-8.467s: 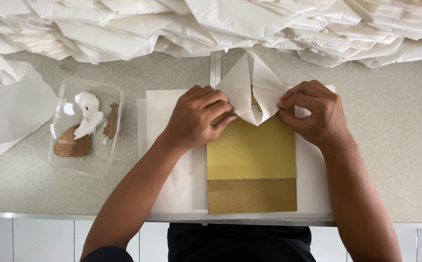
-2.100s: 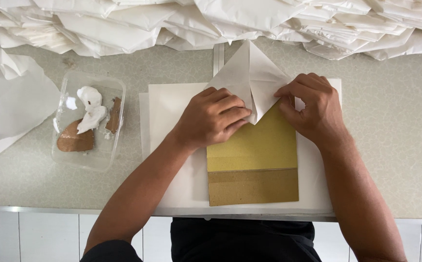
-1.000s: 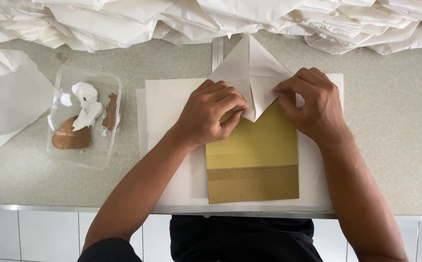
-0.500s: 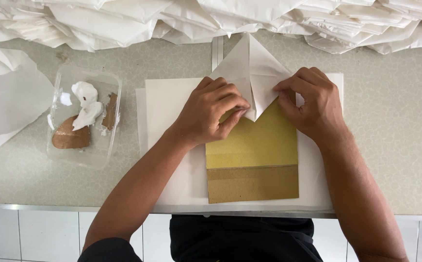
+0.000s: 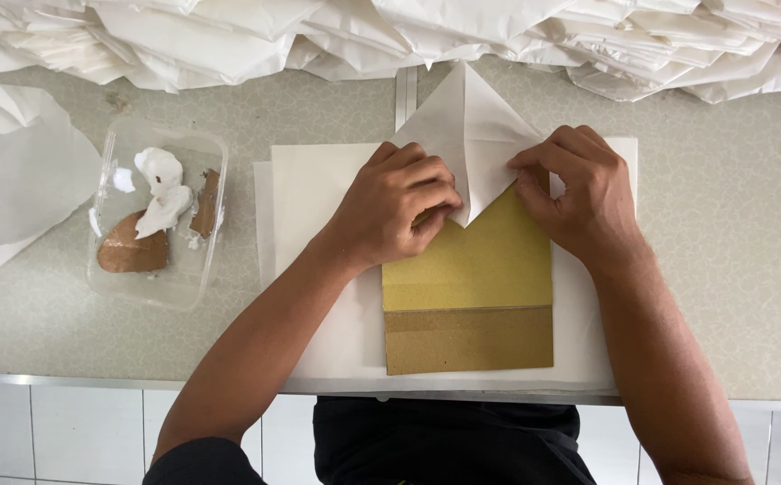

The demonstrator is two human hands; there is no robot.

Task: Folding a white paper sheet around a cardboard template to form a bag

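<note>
A gold-yellow card (image 5: pixel 467 269) with a brown band along its lower part lies on a stack of white paper sheets (image 5: pixel 310 207). Over the card's top edge a white sheet (image 5: pixel 467 135) is folded into a pointed shape, tip toward me. My left hand (image 5: pixel 395 207) presses the left side of this fold with curled fingers. My right hand (image 5: pixel 579 193) pinches and holds down its right side. Both hands rest on the paper and card.
A clear plastic tub (image 5: pixel 159 211) with white paste and a brown scraper piece stands to the left. Piles of folded white paper (image 5: pixel 390 27) line the far side. Loose white paper (image 5: pixel 4 180) lies at the left. The counter's front edge (image 5: pixel 94 382) runs near me.
Hardly anything has moved. Both hands stay on the folded white sheet, with only slight finger shifts on the fold.
</note>
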